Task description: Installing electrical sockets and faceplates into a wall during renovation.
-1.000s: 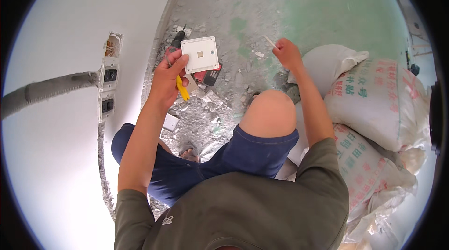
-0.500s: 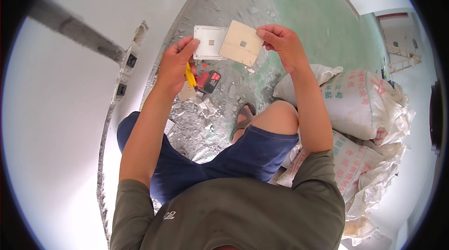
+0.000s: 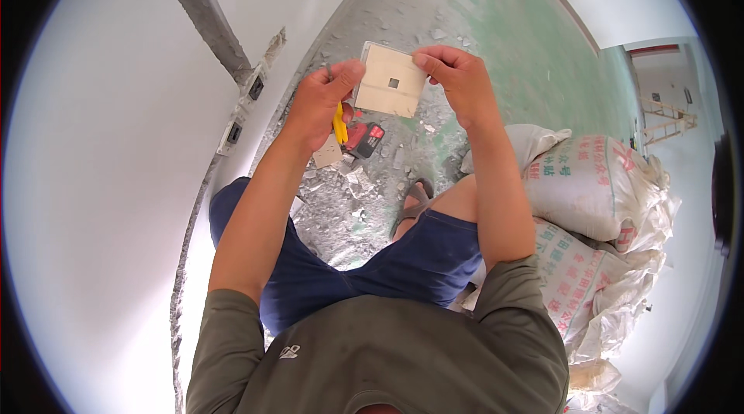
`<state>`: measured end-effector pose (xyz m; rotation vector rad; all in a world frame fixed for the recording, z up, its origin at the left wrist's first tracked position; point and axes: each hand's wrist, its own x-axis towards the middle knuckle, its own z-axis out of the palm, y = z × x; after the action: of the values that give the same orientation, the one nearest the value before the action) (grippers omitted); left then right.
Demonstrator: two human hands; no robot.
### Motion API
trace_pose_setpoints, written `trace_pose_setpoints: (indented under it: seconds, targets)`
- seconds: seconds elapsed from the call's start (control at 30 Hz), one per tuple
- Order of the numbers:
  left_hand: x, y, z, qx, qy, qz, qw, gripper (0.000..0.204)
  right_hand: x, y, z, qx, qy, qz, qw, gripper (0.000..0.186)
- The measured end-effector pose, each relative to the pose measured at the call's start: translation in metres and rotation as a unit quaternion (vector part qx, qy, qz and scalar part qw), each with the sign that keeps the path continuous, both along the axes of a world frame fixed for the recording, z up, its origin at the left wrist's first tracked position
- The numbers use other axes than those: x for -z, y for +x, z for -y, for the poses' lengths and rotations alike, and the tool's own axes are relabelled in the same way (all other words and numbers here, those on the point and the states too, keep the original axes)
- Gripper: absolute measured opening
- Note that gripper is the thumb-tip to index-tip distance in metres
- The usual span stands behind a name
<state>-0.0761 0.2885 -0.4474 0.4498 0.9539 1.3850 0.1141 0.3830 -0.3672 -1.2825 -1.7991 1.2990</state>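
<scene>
Both my hands are raised over the floor, holding two square wall plates laid one on the other. On top is a beige faceplate [image 3: 381, 98] with a small square hole; my right hand [image 3: 463, 85] pinches its upper right corner. Behind it, mostly covered, a white backing plate [image 3: 366, 48] shows along the upper and left edges. My left hand [image 3: 319, 103] has closed fingers on the left side of the plates. A yellow-handled tool [image 3: 339, 124] also sticks out from under that hand; its working end is hidden.
A red and black battery power tool [image 3: 366, 140] and a beige plate [image 3: 328, 152] lie among rubble below my hands. Stuffed white sacks [image 3: 577, 189] are stacked at right. Socket boxes [image 3: 234, 133] sit in the chased wall at left. A wooden ladder [image 3: 668, 121] stands far right.
The beige faceplate, earlier overlapping only the white plate's right edge, now covers nearly all of it. My hands have come closer together, and the view has shifted somewhat.
</scene>
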Motion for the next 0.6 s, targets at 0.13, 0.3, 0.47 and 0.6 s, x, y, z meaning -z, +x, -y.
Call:
trace_pose_setpoints:
  seconds: [0.13,0.3,0.47,0.6]
  targets:
    - [-0.003,-0.002,0.003,0.031,0.033,-0.047,0.998,0.046,0.010,0.002,0.004,0.002,0.042,-0.043,0.998,0.017]
    - [-0.005,-0.004,0.008,0.022,0.071,-0.090,0.993,0.042,0.007,-0.003,0.013,-0.002,0.118,-0.046,0.992,0.014]
    - [-0.007,-0.002,0.009,-0.005,0.082,-0.126,0.989,0.039,0.011,-0.002,0.014,-0.038,0.260,-0.060,0.963,0.013]
    - [-0.006,-0.004,0.009,-0.047,0.085,-0.124,0.988,0.038,0.005,-0.004,0.022,-0.068,0.360,-0.002,0.930,0.039]
